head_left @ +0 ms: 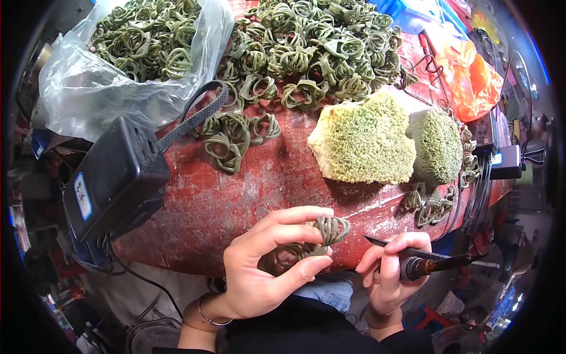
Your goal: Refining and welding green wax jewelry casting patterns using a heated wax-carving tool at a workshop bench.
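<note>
Between the thumb and fingers of my left hand [265, 259] is a dark green ring [333, 229] with several thin bands, held up over the near edge of the red table [236, 218]. More looped green shapes show inside the curl of that hand, partly hidden by the fingers. My right hand [395, 271], just to the right, is closed around a dark pointed tool [377, 241] with a black collar and a brown shaft sticking out to the right. Its tip points left toward the ring, apart from it. Whether the blade and shaft are one tool, I cannot tell.
Loose green rings [306, 53] pile up at the back, and more fill a clear plastic bag [76, 88]. Two rough green porous blocks [365, 141] [439, 147] stand right of centre. A black box with a strap [118, 177] is at left; an orange bag [471, 76] and cables are at right.
</note>
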Demonstrator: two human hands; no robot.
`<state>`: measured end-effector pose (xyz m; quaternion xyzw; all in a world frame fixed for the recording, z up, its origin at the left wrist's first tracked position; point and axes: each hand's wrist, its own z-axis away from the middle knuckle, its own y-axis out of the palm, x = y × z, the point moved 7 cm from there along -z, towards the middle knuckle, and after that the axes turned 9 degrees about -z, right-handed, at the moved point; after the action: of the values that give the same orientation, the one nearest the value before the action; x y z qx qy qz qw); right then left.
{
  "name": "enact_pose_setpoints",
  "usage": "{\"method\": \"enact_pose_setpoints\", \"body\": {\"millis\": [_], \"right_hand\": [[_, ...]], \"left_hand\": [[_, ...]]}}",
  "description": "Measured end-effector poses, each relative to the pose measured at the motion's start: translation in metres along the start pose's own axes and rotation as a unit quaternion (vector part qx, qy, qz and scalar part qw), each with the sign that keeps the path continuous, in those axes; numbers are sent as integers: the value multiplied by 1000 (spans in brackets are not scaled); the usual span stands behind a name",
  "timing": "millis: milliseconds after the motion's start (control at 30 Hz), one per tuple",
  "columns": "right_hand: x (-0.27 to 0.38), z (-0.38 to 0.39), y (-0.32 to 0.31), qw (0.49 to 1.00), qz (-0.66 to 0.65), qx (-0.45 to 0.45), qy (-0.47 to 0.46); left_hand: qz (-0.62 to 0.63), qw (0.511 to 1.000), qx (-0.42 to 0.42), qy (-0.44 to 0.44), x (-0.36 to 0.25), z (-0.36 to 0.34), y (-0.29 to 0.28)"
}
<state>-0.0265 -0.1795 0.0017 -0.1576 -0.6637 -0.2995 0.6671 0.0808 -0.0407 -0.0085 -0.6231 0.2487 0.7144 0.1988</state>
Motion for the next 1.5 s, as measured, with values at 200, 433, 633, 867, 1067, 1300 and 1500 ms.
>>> {"method": "enact_pose_setpoints", "body": {"millis": [200, 433, 633, 867, 1067, 1300, 1500], "right_hand": [[4, 1, 0, 1000, 20, 0, -18], [12, -1, -2, 994, 105, 2, -28], [18, 0, -3, 963, 248, 12, -107], [14, -2, -20, 917, 384, -68, -90], [15, -7, -21, 899, 420, -89, -82], [14, 5, -18, 909, 392, 14, -138], [20, 0, -27, 882, 442, -47, -155]], "left_hand": [[-7, 999, 17, 31, -2, -1, 0], [60, 998, -7, -1, 1, 3, 0], [16, 999, -5, -43, 1, 2, -1], [-29, 999, -13, -20, 4, 3, -8], [-139, 987, -69, 38, -6, 3, -17], [-255, 960, -101, 64, -17, 5, -19], [-294, 944, -102, 109, -16, 6, -17]]}}
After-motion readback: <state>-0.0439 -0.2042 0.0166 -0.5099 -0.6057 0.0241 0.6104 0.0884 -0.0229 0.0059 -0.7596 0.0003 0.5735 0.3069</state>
